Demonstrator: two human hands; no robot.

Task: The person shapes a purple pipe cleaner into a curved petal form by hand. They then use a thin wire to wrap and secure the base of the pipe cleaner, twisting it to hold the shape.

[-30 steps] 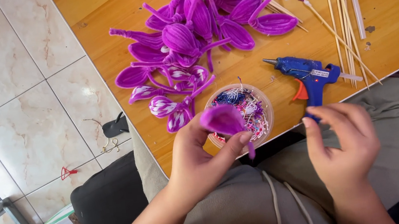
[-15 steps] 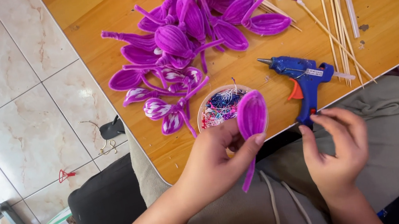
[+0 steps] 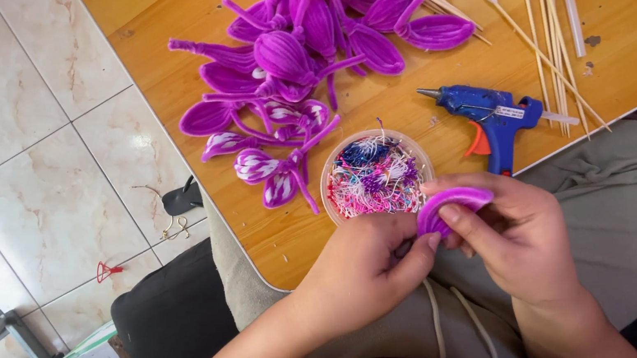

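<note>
Both hands pinch one purple petal point(image 3: 453, 205) between them, just off the near edge of the table point(image 3: 628, 19), above the lap. We note the left hand point(image 3: 364, 268) closed on the petal's lower end, thumb and forefinger pressed together there. The right hand point(image 3: 513, 235) curls over the top, its fingertips on the petal's upper rim, fingers bent and tight around it.

We see the petal as a small curved shell of fuzzy purple wire, ribbed in rows, paler along the rim, bowed into an arch between the two hands. Whether a stem hangs from it we cannot tell; the fingers hide that part.

Just beyond the hands, at the table's near edge, stands a round clear tub point(image 3: 373, 175) full of small pink, blue and white bits. A blue glue gun point(image 3: 486, 115) lies to its right, handle toward the near edge. Toward the far edge we note a heap of purple petals point(image 3: 308, 47), and thin wooden sticks point(image 3: 547, 30) near the far right corner.
</note>
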